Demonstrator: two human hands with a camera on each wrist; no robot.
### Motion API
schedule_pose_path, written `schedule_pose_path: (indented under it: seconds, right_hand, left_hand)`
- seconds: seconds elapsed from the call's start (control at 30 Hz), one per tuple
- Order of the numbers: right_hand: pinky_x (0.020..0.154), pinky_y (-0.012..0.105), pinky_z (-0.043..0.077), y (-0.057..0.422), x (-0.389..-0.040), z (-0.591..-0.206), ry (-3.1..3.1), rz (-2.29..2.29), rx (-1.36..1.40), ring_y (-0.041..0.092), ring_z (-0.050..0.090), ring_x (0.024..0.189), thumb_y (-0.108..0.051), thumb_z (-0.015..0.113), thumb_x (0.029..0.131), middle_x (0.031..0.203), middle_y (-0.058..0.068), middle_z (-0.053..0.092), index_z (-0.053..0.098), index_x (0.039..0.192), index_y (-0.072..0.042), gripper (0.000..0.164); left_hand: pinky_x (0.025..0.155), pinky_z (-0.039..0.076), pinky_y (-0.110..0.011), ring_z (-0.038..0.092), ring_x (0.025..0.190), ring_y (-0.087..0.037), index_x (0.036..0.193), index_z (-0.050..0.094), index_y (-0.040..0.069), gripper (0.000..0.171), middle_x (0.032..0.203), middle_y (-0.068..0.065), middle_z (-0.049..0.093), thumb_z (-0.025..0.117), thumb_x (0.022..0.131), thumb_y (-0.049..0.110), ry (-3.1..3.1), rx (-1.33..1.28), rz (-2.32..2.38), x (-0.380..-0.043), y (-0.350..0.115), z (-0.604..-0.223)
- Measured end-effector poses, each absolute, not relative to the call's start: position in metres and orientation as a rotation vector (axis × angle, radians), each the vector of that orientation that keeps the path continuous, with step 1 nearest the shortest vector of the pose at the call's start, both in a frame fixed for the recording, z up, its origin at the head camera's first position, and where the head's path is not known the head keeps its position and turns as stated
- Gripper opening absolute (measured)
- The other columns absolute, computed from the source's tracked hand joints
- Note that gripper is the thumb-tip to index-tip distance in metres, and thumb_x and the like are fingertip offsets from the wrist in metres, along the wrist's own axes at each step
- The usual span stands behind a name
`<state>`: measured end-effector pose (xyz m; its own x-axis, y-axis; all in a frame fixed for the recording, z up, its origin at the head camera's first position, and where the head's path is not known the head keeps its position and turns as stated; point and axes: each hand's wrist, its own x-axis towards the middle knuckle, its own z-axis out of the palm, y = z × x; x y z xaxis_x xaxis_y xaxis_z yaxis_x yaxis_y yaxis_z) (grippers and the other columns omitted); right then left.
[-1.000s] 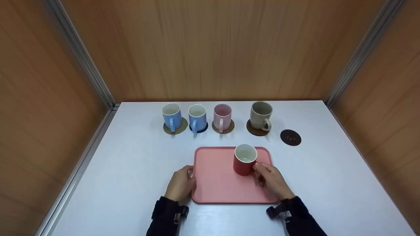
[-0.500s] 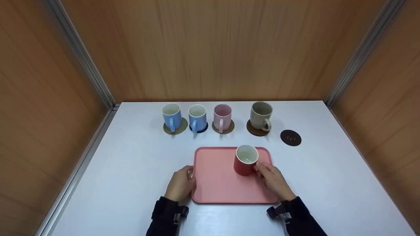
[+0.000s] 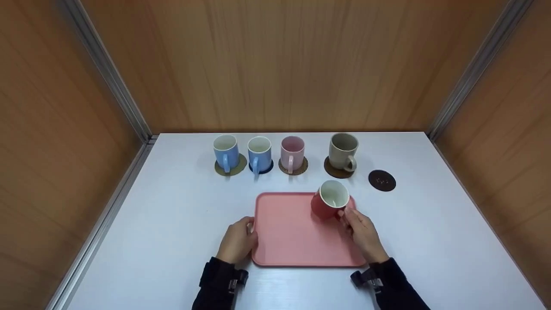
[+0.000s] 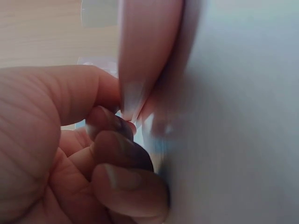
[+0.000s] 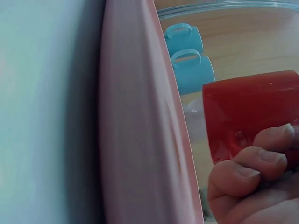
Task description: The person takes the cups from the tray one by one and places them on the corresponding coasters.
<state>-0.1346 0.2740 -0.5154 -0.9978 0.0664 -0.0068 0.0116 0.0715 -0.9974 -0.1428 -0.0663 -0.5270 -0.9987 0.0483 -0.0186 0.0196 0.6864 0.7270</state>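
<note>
A red mug (image 3: 326,206) with a pale inside is tilted above the right part of a pink tray (image 3: 297,245). My right hand (image 3: 363,234) grips it by the handle side; in the right wrist view several fingers curl against the red mug (image 5: 252,109), its base apart from the tray's edge (image 5: 140,116). At the tray's left edge my left hand (image 3: 236,241) pinches the rim. The left wrist view has the thumb and curled fingers (image 4: 124,186) at the tray's side (image 4: 145,51).
Behind the tray stand two blue mugs (image 3: 226,153) (image 3: 259,154), a pink mug (image 3: 292,153) and a grey-brown mug (image 3: 342,150), each on a round coaster. A bare dark coaster (image 3: 382,180) lies at the right. Wooden panels (image 3: 275,64) enclose the white table.
The red mug has risen off the tray and moved right and away from me, tilting as it goes. My right hand has moved with it. The left hand stays at the tray's edge.
</note>
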Motion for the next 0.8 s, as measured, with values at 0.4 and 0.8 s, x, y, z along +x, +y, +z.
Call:
schedule_pose_path:
  seconds: [0.4,0.8]
  right_hand:
    - [0.067,0.023,0.040,0.291,-0.137,-0.513,-2.174,2.033,-0.194,0.013,0.046,0.074,-0.037,0.040,0.117,0.083,0.000,0.050,0.053,0.091,0.001,0.048]
    - [0.066,0.021,0.041,0.305,-0.144,-0.520,-2.057,2.008,-0.256,0.011,0.046,0.071,-0.037,0.041,0.116,0.078,-0.001,0.049,0.053,0.094,0.004,0.048]
  left_hand:
    - [0.108,0.057,-0.052,0.070,0.128,-0.036,0.137,0.068,-0.001,0.041,0.132,-0.022,0.075,0.066,0.099,0.013,2.853,0.058,1.242,-0.142,-0.067,-0.526]
    - [0.099,0.060,-0.048,0.074,0.108,-0.028,0.139,0.067,-0.001,0.042,0.127,-0.021,0.076,0.067,0.099,0.013,2.852,0.071,1.228,-0.143,-0.068,-0.527]
